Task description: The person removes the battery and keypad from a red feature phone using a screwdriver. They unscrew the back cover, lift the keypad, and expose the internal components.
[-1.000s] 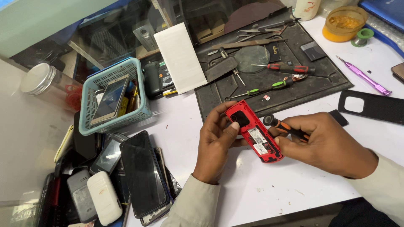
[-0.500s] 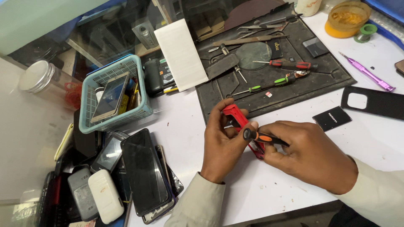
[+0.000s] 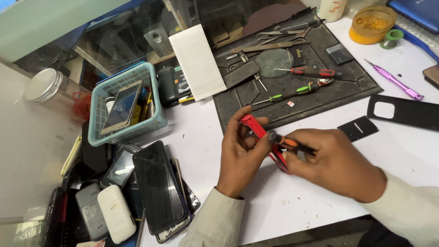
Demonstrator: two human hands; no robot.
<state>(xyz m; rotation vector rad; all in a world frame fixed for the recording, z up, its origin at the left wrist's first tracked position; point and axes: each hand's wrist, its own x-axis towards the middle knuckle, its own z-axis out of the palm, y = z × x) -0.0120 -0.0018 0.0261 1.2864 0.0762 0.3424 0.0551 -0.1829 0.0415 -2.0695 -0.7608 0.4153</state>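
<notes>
My left hand (image 3: 240,153) grips a small red phone (image 3: 256,129), tilted on edge above the white table. My right hand (image 3: 336,164) holds an orange-and-black screwdriver (image 3: 288,143) against the phone and also touches the phone's lower end. Both hands are just in front of the dark work mat (image 3: 292,87). The phone's inner side is mostly hidden by my fingers.
On the mat lie a red screwdriver (image 3: 315,72), a green one (image 3: 292,93) and tweezers. A teal basket (image 3: 120,106) with phones stands left, a heap of phones (image 3: 155,192) in front. A black back cover (image 3: 404,111), purple tool (image 3: 394,81) and yellow tub (image 3: 371,24) sit right.
The red phone has turned from lying flat with its open back showing to standing on edge. My right hand with the screwdriver moved left onto it.
</notes>
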